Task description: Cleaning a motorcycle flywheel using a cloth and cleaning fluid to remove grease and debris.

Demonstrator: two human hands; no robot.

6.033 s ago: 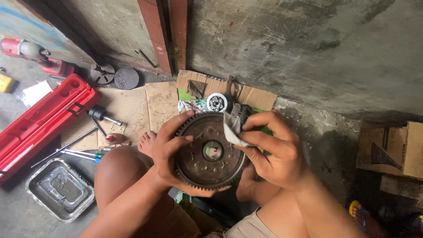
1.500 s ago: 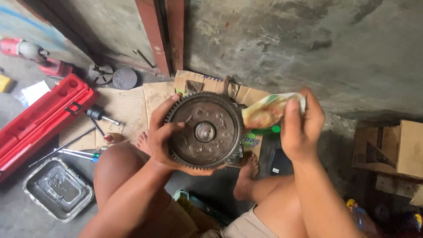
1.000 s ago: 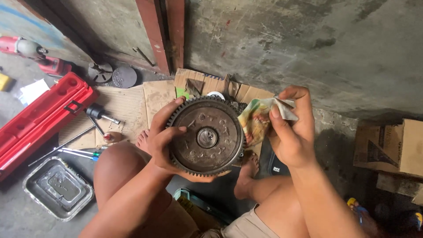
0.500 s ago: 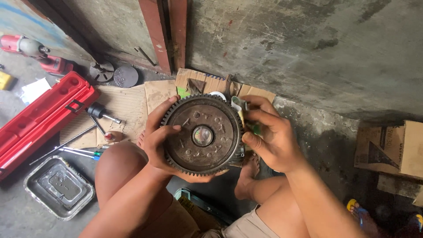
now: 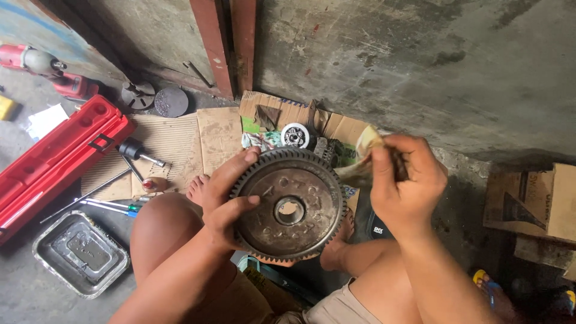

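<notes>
The toothed gear (image 5: 290,211) is dull, rusty metal, the rag (image 5: 360,162) soft cloth, the floor sheets (image 5: 174,147) ribbed matt cardboard.

We see the left hand (image 5: 225,207) gripping a large rusty toothed gear (image 5: 290,211) at its nine o'clock edge, thumb laid across its face. At the gear's two o'clock, just apart from its rim, the right hand (image 5: 403,183) pinches a crumpled rag (image 5: 360,162). At ten o'clock lies a red tool case (image 5: 57,159) beside flattened cardboard (image 5: 180,141); at eight o'clock, a metal tray (image 5: 80,254).
</notes>
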